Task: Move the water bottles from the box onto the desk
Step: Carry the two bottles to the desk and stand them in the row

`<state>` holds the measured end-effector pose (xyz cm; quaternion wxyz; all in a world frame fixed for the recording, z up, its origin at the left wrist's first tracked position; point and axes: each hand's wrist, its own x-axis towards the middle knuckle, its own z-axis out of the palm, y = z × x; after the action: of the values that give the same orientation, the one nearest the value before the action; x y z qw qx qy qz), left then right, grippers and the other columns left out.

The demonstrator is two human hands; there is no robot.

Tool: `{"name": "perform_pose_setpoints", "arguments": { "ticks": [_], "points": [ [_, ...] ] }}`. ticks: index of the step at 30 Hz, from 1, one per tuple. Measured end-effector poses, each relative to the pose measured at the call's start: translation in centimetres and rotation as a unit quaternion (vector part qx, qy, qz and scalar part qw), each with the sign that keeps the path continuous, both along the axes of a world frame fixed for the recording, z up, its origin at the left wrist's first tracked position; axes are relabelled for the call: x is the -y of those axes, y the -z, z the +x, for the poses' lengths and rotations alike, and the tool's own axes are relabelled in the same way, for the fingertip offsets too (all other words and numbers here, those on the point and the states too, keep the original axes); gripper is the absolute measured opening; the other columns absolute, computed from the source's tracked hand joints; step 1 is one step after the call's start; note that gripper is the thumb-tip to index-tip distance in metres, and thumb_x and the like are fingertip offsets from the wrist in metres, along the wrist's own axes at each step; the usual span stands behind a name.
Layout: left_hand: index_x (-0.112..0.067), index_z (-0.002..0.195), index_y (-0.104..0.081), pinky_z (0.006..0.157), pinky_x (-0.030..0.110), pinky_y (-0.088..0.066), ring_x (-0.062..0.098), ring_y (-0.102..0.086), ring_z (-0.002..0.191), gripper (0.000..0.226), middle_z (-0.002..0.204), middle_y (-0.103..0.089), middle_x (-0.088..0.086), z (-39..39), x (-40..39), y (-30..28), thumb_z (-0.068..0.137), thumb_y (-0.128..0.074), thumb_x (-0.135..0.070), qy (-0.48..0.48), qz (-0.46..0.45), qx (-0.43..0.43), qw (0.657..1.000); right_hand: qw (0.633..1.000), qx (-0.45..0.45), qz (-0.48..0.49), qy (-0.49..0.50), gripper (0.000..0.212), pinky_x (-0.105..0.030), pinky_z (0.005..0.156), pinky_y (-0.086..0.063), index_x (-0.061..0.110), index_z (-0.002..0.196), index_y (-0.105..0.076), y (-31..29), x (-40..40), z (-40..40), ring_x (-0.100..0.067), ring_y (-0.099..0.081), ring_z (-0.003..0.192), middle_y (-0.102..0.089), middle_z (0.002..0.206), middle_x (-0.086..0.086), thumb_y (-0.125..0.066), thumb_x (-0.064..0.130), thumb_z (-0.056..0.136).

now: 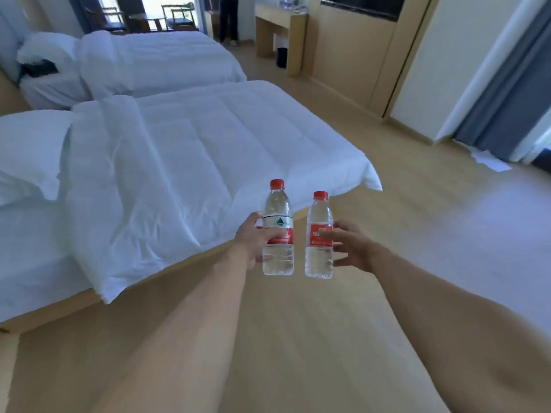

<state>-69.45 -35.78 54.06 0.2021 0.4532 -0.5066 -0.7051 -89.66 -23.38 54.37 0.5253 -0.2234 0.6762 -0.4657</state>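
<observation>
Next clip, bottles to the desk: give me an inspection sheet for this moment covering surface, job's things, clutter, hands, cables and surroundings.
Surface: wooden desk far across the room; something clear stands on it, too blurred to identify.
Job's things: left bottle and right bottle, both upright, red caps on, carried above the floor; box not in view.
Clutter: white paper on the floor by the curtain; dark bin under the desk.
Hands: left hand has its grip round the left bottle; right hand round the right bottle.
Cables: nothing seen.
Surroundings: near bed and far bed with white bedding; a person standing by the desk; grey curtain.
</observation>
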Motion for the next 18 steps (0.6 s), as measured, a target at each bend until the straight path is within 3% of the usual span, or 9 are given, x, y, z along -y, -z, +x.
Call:
{"name": "perform_pose_setpoints", "arguments": {
  "ticks": [6,10,15,18],
  "points": [
    [-0.02,0.13,-0.053,0.078,0.057,-0.06,0.032,-0.07,0.084,0.059,0.116,-0.067,0.019,-12.5,-2.7,-2.2,0.08,-0.08,-0.006,0.098,-0.032,-0.007,0.995,0.994,-0.01,-0.002,0.106,0.027,-0.042,0.067,-0.058,0.016,0.111,-0.062,-1.5,-6.8,-10.5,-0.028,-0.069,0.097,-0.069,0.11,-0.009,-0.074,0.019,0.087],
    [-0.02,0.122,-0.057,0.077,0.058,-0.06,0.035,-0.073,0.09,0.051,0.111,-0.07,0.017,-19.0,-4.1,-3.4,0.079,-0.081,-0.009,0.155,-0.051,-0.007,0.987,0.987,-0.012,-0.013,0.158,0.028,-0.048,0.073,-0.059,0.016,0.108,-0.062,-2.0,-9.9,-15.3,-0.03,-0.07,0.099,-0.07,0.11,-0.011,-0.078,0.021,0.085],
    [-0.03,0.104,-0.06,0.077,0.057,-0.061,0.027,-0.074,0.089,0.039,0.105,-0.072,0.007,-25.8,-4.2,-3.7,0.078,-0.082,-0.011,0.216,-0.072,-0.015,0.974,0.979,-0.012,-0.022,0.204,0.044,-0.051,0.076,-0.059,0.011,0.118,-0.059,-2.1,-11.7,-19.8,-0.033,-0.069,0.106,-0.069,0.116,-0.014,-0.08,0.023,0.081],
    [-0.032,0.104,-0.061,0.077,0.058,-0.061,0.023,-0.074,0.086,0.039,0.102,-0.073,0.004,-31.3,-3.4,-3.7,0.078,-0.082,-0.011,0.261,-0.074,-0.024,0.962,0.97,-0.021,-0.025,0.242,0.045,-0.053,0.079,-0.058,0.01,0.12,-0.057,-2.2,-11.7,-23.7,-0.033,-0.069,0.104,-0.068,0.114,-0.014,-0.079,0.022,0.082]
  ]
}}
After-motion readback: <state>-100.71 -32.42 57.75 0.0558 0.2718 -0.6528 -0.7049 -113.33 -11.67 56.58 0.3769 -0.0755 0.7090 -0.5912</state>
